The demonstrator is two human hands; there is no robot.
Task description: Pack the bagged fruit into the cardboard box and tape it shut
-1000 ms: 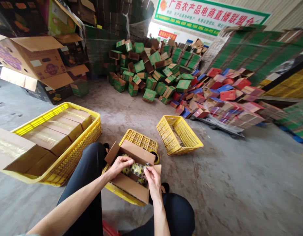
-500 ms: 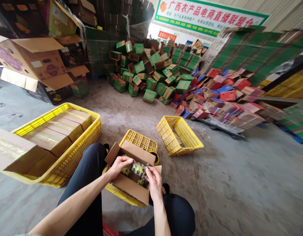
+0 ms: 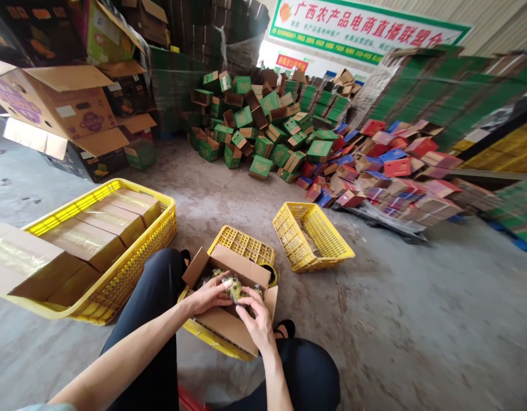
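An open cardboard box (image 3: 231,326) rests on an upturned yellow crate (image 3: 242,242) between my knees. Over its opening, a small yellow packet with dark spots (image 3: 234,287), wrapped in clear film, is between my two hands. My left hand (image 3: 210,295) holds its left end, thumb on top and fingers beneath. On the right side, the bent fingers of my right hand (image 3: 255,317) grip the packet. More yellow spotted packets (image 3: 218,273) show inside the box, partly covered by my hands; what they contain cannot be made out.
A large yellow crate (image 3: 130,268) with taped cartons (image 3: 113,225) stands at my left. A smaller yellow basket (image 3: 313,236) is ahead to the right. Behind the box sits a tape roll (image 3: 270,275). Farther off are heaps of green boxes (image 3: 261,165) and red-and-blue boxes (image 3: 396,166).
Both hands have shifted from pinching the packet's ends to holding it around its body, closer together. The packet is turned and appears shorter. My right hand moved left.
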